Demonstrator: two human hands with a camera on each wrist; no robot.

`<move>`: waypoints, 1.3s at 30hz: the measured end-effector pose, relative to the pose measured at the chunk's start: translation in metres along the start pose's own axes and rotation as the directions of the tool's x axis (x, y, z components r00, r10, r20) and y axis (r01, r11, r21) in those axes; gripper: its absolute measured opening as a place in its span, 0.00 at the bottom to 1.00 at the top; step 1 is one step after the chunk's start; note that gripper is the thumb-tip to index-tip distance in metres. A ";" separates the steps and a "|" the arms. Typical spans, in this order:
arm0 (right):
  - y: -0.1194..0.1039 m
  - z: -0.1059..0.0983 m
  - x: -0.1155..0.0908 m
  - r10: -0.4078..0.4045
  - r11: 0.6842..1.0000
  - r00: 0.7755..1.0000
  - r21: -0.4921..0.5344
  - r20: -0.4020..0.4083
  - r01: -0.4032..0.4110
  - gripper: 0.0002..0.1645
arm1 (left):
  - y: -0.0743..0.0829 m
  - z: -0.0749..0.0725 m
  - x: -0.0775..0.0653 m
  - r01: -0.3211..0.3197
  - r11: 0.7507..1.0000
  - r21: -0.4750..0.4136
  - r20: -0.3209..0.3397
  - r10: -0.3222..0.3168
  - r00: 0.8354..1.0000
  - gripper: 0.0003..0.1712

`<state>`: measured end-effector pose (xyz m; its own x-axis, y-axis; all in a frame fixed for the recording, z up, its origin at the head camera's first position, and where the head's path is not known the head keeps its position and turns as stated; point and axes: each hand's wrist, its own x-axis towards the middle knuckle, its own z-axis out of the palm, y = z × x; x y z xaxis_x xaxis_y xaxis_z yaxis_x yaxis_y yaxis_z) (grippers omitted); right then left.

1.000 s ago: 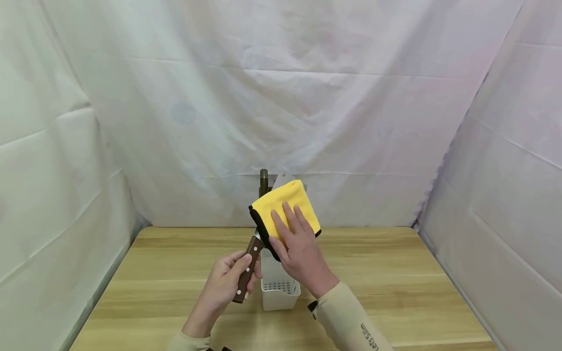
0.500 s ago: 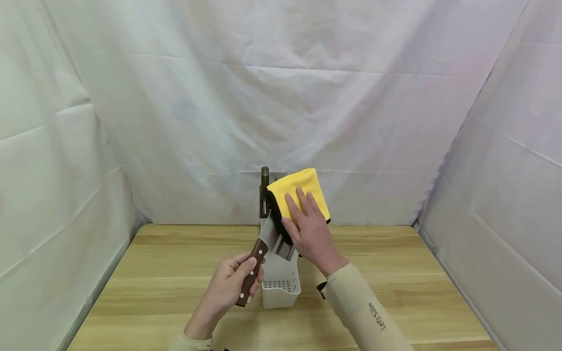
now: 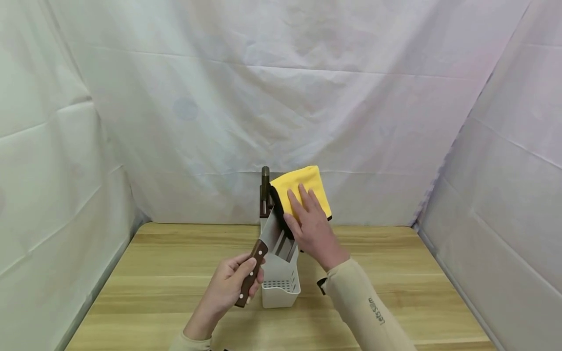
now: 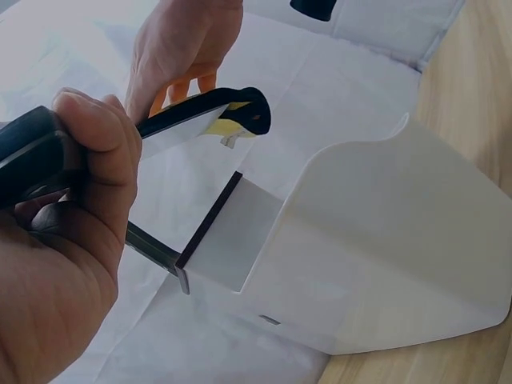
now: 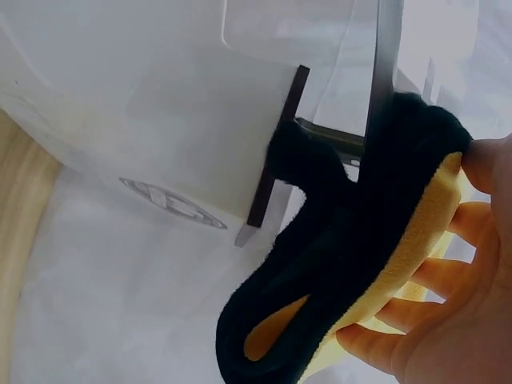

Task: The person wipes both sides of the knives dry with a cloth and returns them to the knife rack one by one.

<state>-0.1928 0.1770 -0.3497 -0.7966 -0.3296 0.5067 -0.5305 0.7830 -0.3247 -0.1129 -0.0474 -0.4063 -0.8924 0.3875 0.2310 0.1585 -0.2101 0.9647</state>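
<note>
My left hand (image 3: 230,278) grips the brown riveted handle of a cleaver (image 3: 269,235), its broad blade tilted up to the right. A folded yellow cloth (image 3: 303,180) with black edging lies over the upper part of the blade and hides it. My right hand (image 3: 313,231) presses on the cloth from above with its fingers spread. In the right wrist view the fingertips touch the yellow side of the cloth (image 5: 320,248), while its black edge bulges beside the blade. The left wrist view shows my left fingers (image 4: 96,136) curled round the dark-looking handle.
A white plastic holder (image 3: 280,298) with a perforated front compartment stands on the wooden table (image 3: 175,287), below the blade. A dark-handled tool (image 3: 265,183) stands upright in its back part. White sheeting (image 3: 281,107) encloses the back and sides.
My right hand and the cloth have moved up and to the right along the blade, baring its lower part. My left hand has stayed nearly in place, still gripping the handle.
</note>
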 end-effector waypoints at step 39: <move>-0.030 0.023 -0.048 -0.197 0.980 0.980 -0.030 -0.038 0.196 0.36 | 0.004 -0.010 0.008 0.055 0.996 0.066 -0.059 -0.052 0.997 0.22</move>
<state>-0.1457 0.1573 -0.3831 -0.6653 -0.4571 0.5903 -0.6672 0.7188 -0.1953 -0.1235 -0.0543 -0.4023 -0.9227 0.3443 0.1731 0.1364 -0.1283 0.9823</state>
